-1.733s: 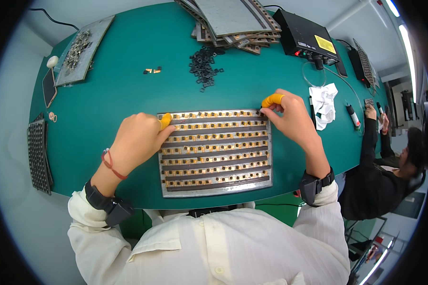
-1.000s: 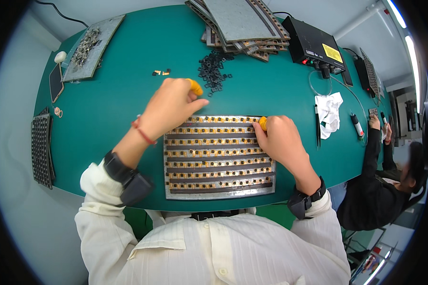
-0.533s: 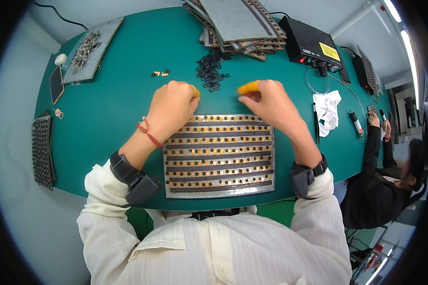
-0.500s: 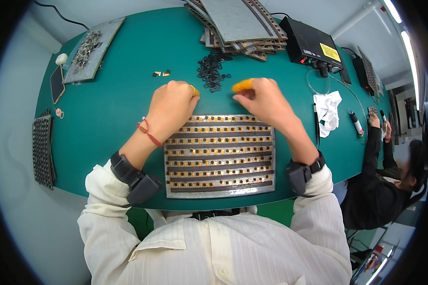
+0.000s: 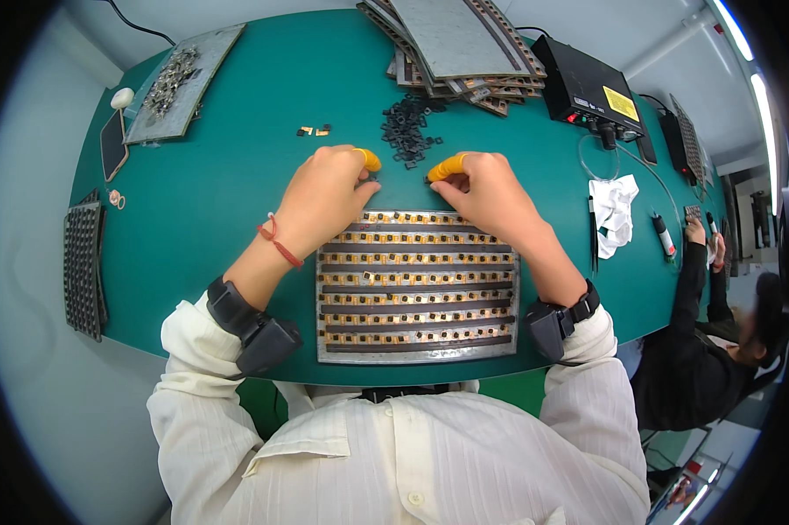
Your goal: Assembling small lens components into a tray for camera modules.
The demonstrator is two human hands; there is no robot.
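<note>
My left hand (image 5: pixel 329 188) hovers over the far edge of a metal plate (image 5: pixel 416 357). Its yellow-cotted index finger and thumb are pinched together, with a dark speck between them too small to name. Across from it, my right hand (image 5: pixel 490 192) is closed too, thumb against a yellow-cotted index finger, with a small black piece (image 5: pixel 428 180) at the tips. Rows of small gold and black parts (image 5: pixel 416 259) line the plate between dark strips. Just beyond my hands lies a loose pile of small black square pieces (image 5: pixel 407 129).
Stacked metal plates (image 5: pixel 464 39) and a black control box (image 5: pixel 591 87) stand at the back. Metal bits lie on a grey plate (image 5: pixel 215 74) at far left. White cloth (image 5: pixel 613 214), tweezers (image 5: pixel 594 232) and a dispensing tube (image 5: pixel 663 234) lie right, near a co-worker (image 5: pixel 696 367).
The whole view has shifted slightly to the right. My right hand has come nearer to my left, and a black piece now shows at its fingertips.
</note>
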